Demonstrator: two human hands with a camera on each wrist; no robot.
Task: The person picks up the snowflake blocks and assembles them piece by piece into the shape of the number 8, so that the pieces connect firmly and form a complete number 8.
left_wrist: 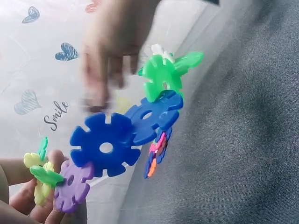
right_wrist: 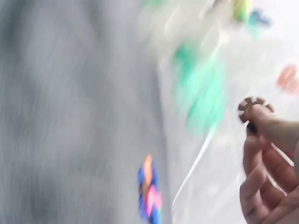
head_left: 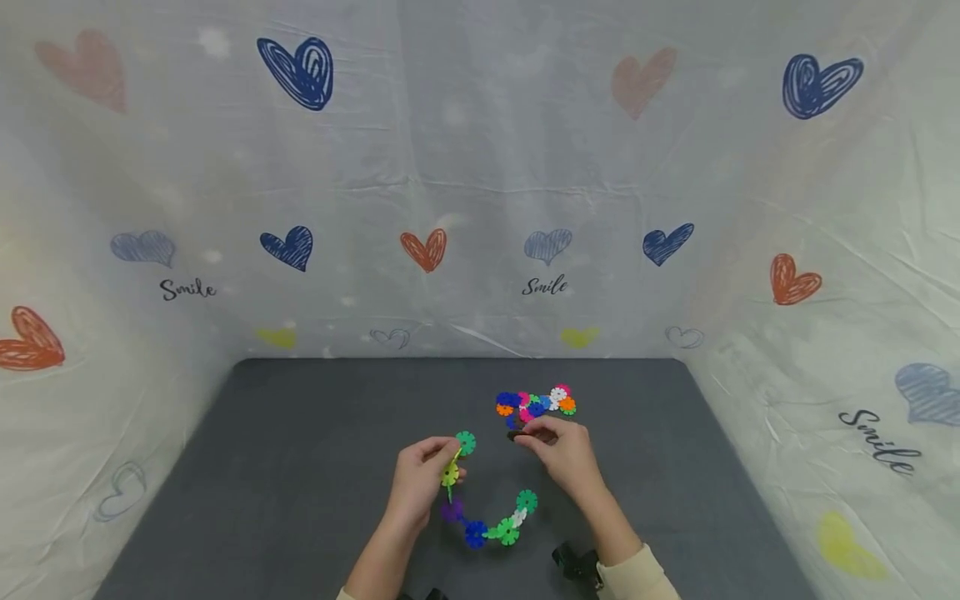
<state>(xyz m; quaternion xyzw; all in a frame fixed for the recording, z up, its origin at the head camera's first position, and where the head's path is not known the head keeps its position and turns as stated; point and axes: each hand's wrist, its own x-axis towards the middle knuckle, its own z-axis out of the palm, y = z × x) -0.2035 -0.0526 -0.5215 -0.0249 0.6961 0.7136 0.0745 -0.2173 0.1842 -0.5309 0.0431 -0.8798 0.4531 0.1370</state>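
My left hand (head_left: 418,479) pinches one end of a curved chain of notched plastic snowflake discs, near a yellow disc (head_left: 450,475). A green disc (head_left: 466,442) stands at that end, above the fingers. From the hand the chain runs through a purple disc (left_wrist: 74,186), blue discs (left_wrist: 106,147) and light green ones (head_left: 507,532) to a white disc and a green end disc (head_left: 527,501). Between thumb and fingers, my right hand (head_left: 567,457) holds a single dark brown snowflake disc (right_wrist: 247,108), apart from the chain. The chain is blurred in the right wrist view.
A pile of loose snowflake discs (head_left: 536,407) in blue, pink, orange and white lies on the dark grey table (head_left: 315,467), just beyond my right hand. A pale curtain (head_left: 480,150) printed with hearts surrounds the table's back and sides. A black device (head_left: 576,563) sits by my right wrist.
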